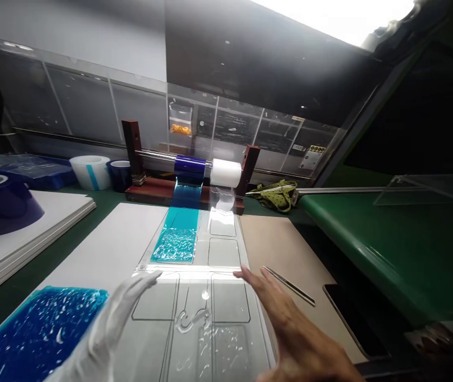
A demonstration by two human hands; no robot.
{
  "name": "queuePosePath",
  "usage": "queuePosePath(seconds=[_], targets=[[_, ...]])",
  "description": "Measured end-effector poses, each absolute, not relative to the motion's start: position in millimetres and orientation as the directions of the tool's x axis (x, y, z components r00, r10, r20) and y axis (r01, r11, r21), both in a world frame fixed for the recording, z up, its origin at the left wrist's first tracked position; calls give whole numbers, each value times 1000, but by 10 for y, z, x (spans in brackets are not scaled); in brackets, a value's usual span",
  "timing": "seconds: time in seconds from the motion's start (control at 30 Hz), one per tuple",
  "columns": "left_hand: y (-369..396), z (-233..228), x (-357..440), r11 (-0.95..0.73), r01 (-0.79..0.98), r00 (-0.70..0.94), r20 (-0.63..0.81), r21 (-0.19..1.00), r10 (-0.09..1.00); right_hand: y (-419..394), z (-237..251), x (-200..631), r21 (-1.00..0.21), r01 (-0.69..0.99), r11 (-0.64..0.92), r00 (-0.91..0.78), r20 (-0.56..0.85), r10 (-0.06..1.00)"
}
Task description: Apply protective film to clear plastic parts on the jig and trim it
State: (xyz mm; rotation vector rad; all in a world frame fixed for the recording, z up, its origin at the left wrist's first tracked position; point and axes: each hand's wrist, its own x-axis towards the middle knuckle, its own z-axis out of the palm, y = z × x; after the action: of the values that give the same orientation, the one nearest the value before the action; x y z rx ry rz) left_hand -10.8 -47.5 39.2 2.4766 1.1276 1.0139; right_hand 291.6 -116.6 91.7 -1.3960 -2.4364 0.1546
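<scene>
My left hand (109, 323), in a white glove, reaches over the left side of a clear sheet marked with dark outlines (152, 302). Its fingers are stretched out. Bare and with fingers apart, my right hand (290, 318) is at the sheet's right side. I cannot tell whether either hand touches the sheet. Beyond the fingertips, a strip of blue film (182, 215) runs down from a dark blue roll (190, 168), its lower end wrinkled. Beside it, clear film (222, 199) hangs from a white roll (226, 173).
A wooden stand (150, 191) carries both rolls. Tweezers (290, 286) and a dark phone (349, 318) lie at right, near a green belt-like surface (361, 249). Blue film (43, 329) lies at lower left. A large blue tape roll (3, 207) rests on stacked white sheets (51, 233).
</scene>
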Motion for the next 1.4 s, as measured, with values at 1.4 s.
queuePosePath(seconds=[1.4], targets=[[-439, 629, 206, -401, 709, 610, -219, 580, 762, -1092, 729, 3355, -430, 737, 521, -500, 172, 849]])
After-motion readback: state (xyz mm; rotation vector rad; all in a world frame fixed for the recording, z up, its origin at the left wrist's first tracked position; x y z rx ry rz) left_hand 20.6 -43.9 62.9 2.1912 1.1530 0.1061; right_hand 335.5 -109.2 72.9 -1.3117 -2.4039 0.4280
